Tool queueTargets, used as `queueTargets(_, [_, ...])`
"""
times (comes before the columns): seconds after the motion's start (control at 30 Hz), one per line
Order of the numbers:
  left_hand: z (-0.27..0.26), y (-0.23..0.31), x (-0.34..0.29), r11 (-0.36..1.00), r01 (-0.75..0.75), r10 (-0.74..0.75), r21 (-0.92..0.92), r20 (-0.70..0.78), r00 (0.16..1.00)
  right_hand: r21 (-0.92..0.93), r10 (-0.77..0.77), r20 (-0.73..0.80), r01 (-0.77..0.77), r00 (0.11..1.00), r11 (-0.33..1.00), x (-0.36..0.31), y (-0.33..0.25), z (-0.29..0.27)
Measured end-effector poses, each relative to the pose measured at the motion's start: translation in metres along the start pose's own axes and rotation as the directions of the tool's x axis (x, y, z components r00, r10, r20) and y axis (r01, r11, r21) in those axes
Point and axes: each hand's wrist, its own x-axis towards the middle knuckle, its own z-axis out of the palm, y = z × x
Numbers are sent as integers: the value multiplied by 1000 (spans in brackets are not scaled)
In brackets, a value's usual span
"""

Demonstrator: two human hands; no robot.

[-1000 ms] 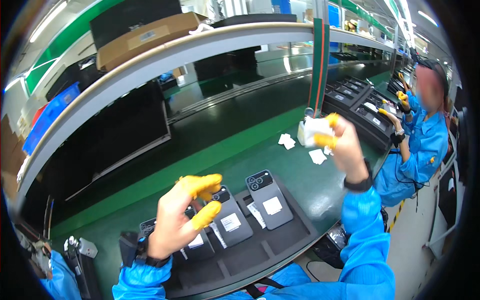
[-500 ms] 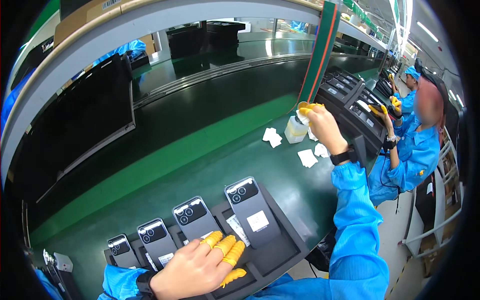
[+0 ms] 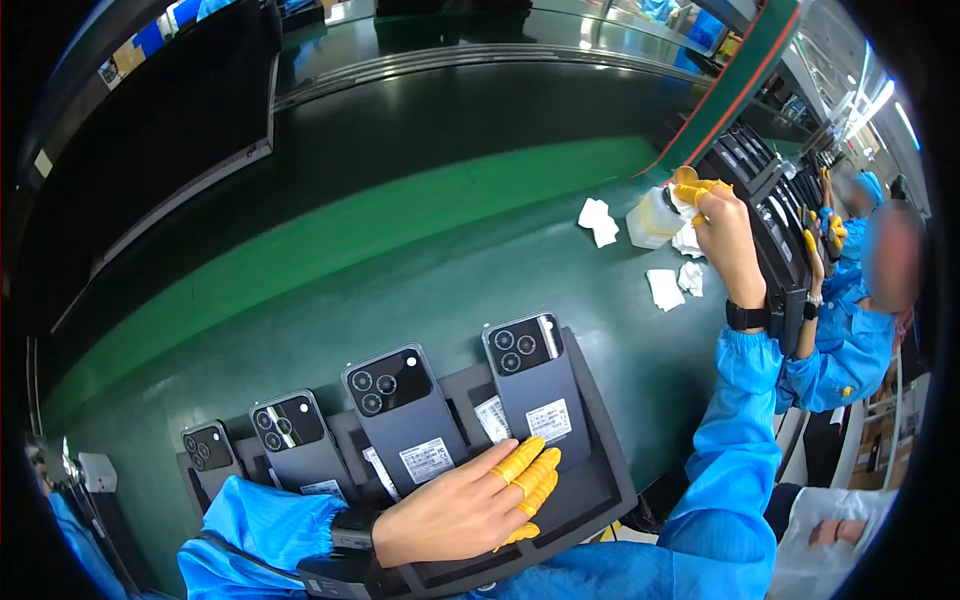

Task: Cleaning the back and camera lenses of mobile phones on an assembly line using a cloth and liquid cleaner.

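Several dark grey phones stand in slots of a black tray [image 3: 610, 440], backs up, with white labels. My left hand [image 3: 465, 505], in yellow finger cots, lies flat with its fingers stretched out over the lower end of the rightmost phone [image 3: 540, 385]. Its fingertips are by that phone's label, and my wrist covers part of the tray. Farther off to the right, my right hand [image 3: 725, 225], also in yellow finger cots, is closed around a white wipe [image 3: 682, 205] at the top of a translucent squat bottle [image 3: 652, 222]. The bottle leans slightly; a round brownish lid [image 3: 685, 175] shows beside the fingers.
White wipes [image 3: 598, 222] lie left of the bottle, with more wipes [image 3: 664, 288] in front of it. Black trays of phones [image 3: 770, 235] stand at the far right, beside co-workers in blue. A green-and-red strip [image 3: 735, 75] rises behind the bottle. A dark panel [image 3: 185, 130] stands back left.
The view has shifted. My left hand has moved right along the tray, reaching the rightmost phone's lower end. My right hand stays at the bottle, which now leans more.
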Motion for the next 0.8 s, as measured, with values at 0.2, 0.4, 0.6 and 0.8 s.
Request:
queueTargets(0.2, [3,5,-4,1000,13,-14,13,33,999,-103,58,20,-56,998,993,-2,-8,-2])
queueTargets(0.4, [11,5,-8,1000,16,-16,-5,1,1000,331,-247,-67,255,967,908,-20,-140,-17])
queueTargets(0.6, [6,6,-7,999,20,-21,41,20,1000,524,-405,38,327,913,786,-31,-184,-15])
queueTargets(0.8, [8,4,-9,1000,5,-5,8,-36,999,473,-437,92,347,895,810,-33,-185,-8])
